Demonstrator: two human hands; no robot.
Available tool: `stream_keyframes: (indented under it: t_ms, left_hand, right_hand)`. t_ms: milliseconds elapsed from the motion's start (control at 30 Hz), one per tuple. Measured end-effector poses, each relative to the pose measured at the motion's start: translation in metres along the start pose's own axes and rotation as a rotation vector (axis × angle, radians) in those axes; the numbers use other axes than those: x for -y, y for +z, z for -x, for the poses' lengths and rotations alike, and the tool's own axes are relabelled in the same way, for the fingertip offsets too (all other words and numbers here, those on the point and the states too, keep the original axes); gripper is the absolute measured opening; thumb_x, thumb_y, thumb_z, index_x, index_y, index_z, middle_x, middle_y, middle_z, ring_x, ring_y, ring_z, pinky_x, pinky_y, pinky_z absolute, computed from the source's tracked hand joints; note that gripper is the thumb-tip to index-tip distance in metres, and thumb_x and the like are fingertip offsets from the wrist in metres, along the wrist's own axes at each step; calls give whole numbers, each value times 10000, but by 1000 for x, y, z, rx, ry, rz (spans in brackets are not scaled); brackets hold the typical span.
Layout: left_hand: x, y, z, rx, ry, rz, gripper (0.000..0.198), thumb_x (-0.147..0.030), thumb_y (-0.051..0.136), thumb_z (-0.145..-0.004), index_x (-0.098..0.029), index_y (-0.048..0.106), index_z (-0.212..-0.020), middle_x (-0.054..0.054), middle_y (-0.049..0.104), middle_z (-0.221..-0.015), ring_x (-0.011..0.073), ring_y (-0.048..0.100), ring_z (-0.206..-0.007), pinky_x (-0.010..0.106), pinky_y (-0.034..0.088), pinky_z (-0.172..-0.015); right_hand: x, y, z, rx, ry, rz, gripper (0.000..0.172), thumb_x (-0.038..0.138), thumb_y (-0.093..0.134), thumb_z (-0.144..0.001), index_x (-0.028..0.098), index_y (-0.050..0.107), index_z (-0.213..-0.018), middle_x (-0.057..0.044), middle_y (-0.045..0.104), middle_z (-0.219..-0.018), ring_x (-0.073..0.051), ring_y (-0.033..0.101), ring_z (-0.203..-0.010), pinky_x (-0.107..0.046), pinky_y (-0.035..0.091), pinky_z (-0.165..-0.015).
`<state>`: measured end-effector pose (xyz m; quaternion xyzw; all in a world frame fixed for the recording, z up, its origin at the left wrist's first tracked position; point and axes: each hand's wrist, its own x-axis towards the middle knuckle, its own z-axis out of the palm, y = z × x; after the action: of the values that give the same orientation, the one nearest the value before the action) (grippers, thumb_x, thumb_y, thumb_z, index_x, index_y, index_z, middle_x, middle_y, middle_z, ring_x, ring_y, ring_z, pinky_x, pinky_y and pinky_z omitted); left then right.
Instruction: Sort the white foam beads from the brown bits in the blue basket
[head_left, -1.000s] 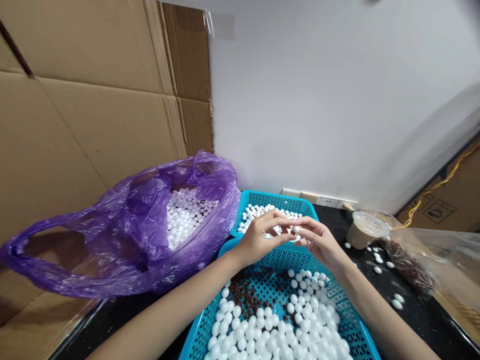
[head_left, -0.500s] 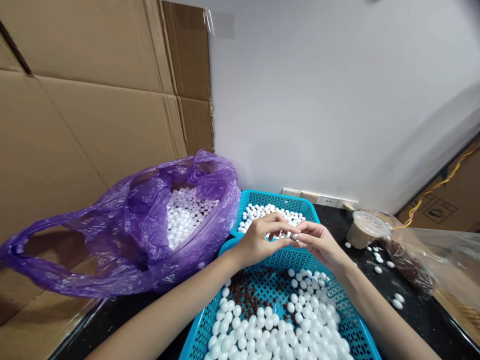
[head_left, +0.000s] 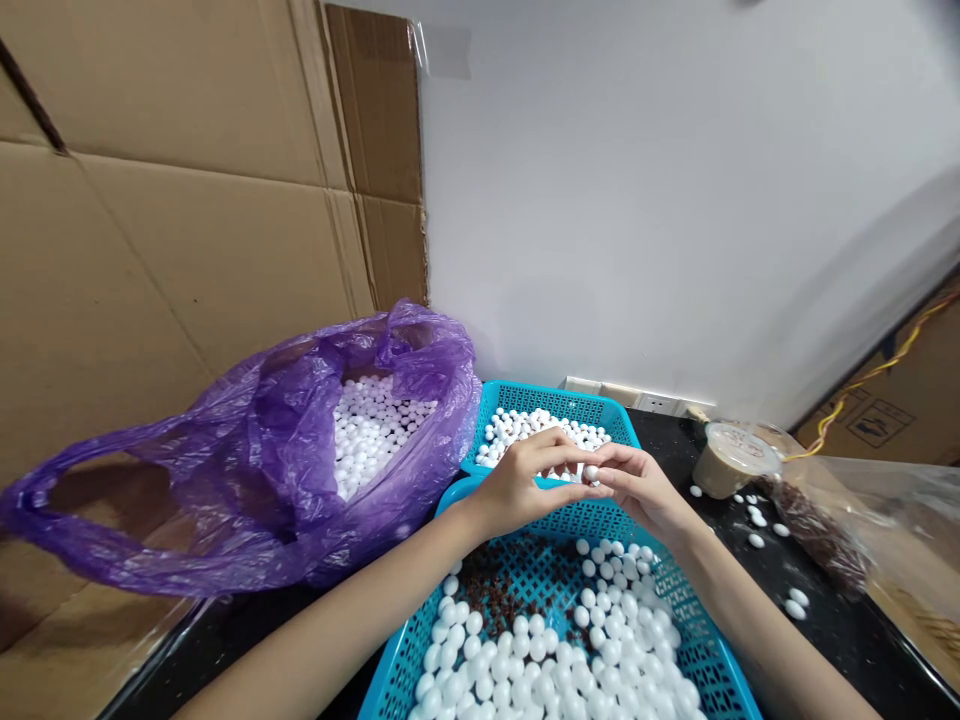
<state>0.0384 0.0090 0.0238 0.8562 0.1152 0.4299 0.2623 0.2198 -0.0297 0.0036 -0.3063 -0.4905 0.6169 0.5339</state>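
Pinched between curled fingertips of left hand [head_left: 517,483] and right hand [head_left: 640,490]: one white ball [head_left: 592,473], just above blue plastic basket [head_left: 559,520] holding more balls.

Even, bright indoor light fills the white wall [head_left: 637,200], a soft shadow falls across its right side, the purple plastic bag [head_left: 247,470] shows faint glare, and the frame edges bow outward

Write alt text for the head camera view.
The left hand and right hand hold a small white ball above a blue basket of white balls and brown bits. Behind it, a second blue basket and a purple bag also hold white balls.
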Motion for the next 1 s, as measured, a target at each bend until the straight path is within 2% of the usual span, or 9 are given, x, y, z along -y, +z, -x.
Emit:
stream_keyframes:
  t_ms: [133, 333, 567, 867, 1000]
  left_hand:
    - [0, 0, 0, 13, 16, 4, 356, -285, 691, -732, -189, 626, -1069, 31, 550, -798, 139, 518, -739, 264, 452, -646]
    - [-1, 0, 0, -11, 3, 7, 281, -269, 677, -747, -184, 650, -1013, 29, 543, -783, 130, 507, -714, 236, 422, -592]
    - [2, -1, 2, -2, 28, -26, 175, -188, 641, -778, -179, 665, -952, 34, 579, -793, 129, 530, -741, 246, 440, -656]
    - [-3, -1, 0, 6, 41, -35, 138, -159, 622, -789, -135, 662, -919, 47, 596, -786, 135, 543, -744, 256, 454, -662]
    - [-1, -1, 1, -14, 28, -29, 159, -173, 621, -794, -143, 656, -946, 39, 584, -789, 126, 541, -730, 248, 459, -651]
  right_hand:
    - [0, -1, 0, 18, 1, 5, 136, 247, 748, -671, 188, 686, -776, -5, 677, -730, -102, 613, -631, -209, 494, -582]
    - [1, -1, 1, 21, 14, 7, 134, 247, 751, -667, 185, 677, -760, 3, 666, -718, -95, 603, -629, -203, 491, -601]
    - [2, 1, 1, 52, 7, 29, 111, 233, 740, -679, 168, 671, -736, -8, 649, -730, -91, 583, -621, -203, 475, -596]
    - [4, 4, 2, 42, 8, 41, 104, 236, 746, -678, 171, 683, -730, -1, 651, -700, -84, 596, -626, -182, 491, -597]
    - [2, 1, 2, 63, -4, 33, 83, 234, 717, -717, 178, 687, -770, -5, 660, -755, -91, 613, -669, -191, 514, -622]
